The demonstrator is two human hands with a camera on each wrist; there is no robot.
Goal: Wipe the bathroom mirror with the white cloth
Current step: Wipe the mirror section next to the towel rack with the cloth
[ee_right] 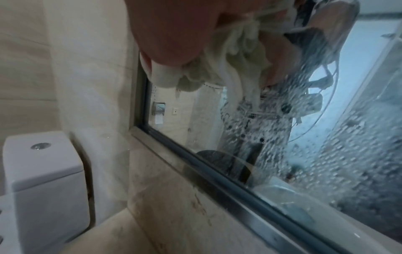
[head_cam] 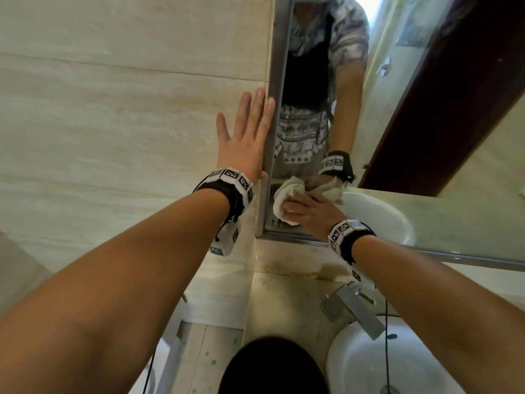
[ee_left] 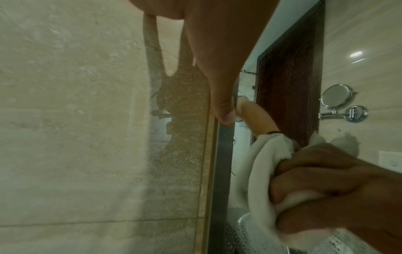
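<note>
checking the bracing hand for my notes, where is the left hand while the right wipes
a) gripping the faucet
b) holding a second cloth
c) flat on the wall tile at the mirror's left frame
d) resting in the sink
c: the left hand lies open against the wall tile, fingers touching the mirror frame, while the right hand presses the white cloth on the glass.

Beige stone vanity counter (head_cam: 287, 302) runs along the wall below the mirror's metal frame. A white basin (head_cam: 366, 365) is set into it at the right, with a square chrome faucet (head_cam: 352, 311) mounted at the basin's rear edge. Brownish staining marks the counter's back edge (head_cam: 295, 265).
</note>
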